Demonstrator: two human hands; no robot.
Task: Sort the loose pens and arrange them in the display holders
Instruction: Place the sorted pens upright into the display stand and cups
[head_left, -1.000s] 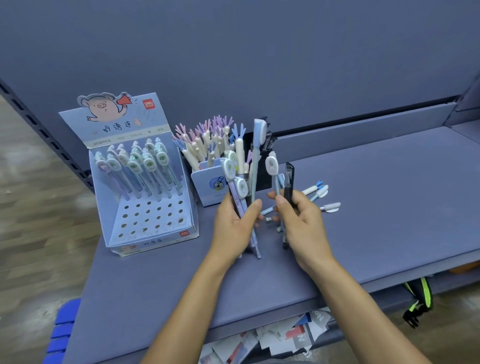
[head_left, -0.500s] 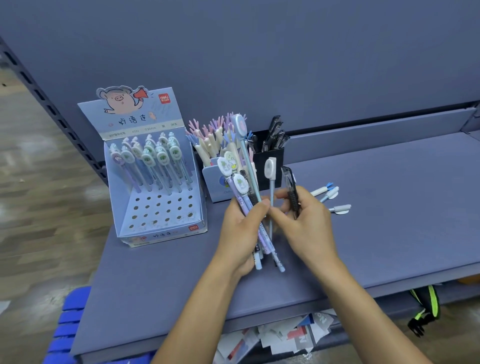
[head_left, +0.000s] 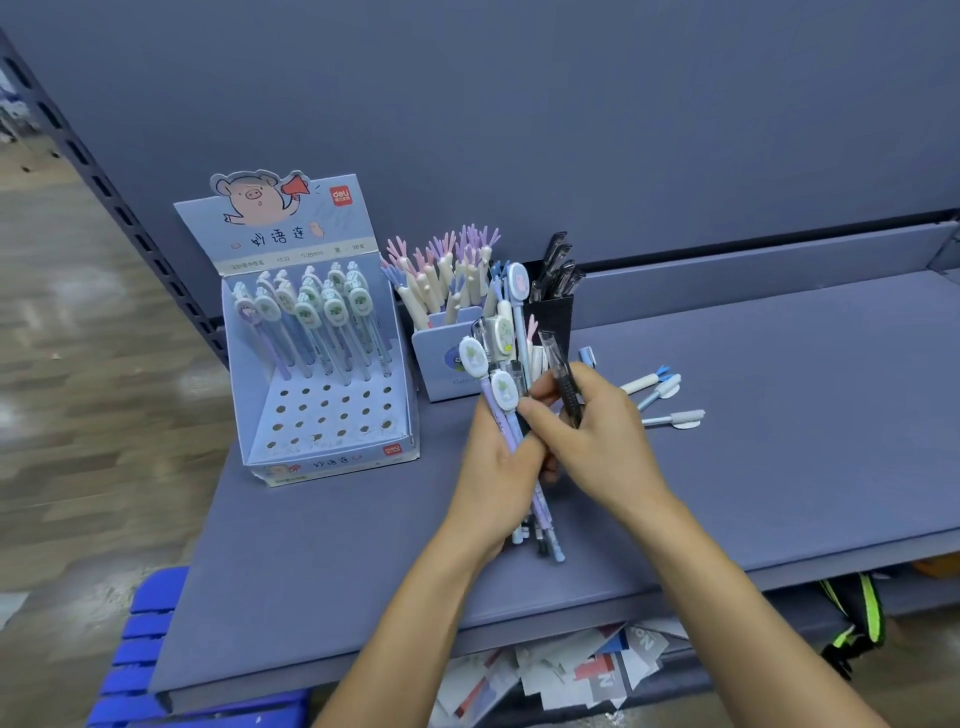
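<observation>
Though half hidden behind the fingers: pale-blue cardboard cup (head_left: 441, 364), black holder (head_left: 551, 318). Gripped in left hand (head_left: 493, 467), pastel oval-capped pens (head_left: 502, 388); pinched in right hand (head_left: 597, 436), black ribbed pen (head_left: 564, 388).

The right hand (head_left: 597, 441) and black pen (head_left: 565, 387) have met the left hand's (head_left: 491, 467) pen bundle (head_left: 503, 391).

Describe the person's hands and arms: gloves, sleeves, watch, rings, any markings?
Nothing is worn that the head view shows. The left hand and right hand are bare, with no gloves and no rings visible. There is no watch or band at either wrist. The left forearm and right forearm run uncovered to the frame's bottom edge, with no sleeve in view and no markings visible.
</observation>
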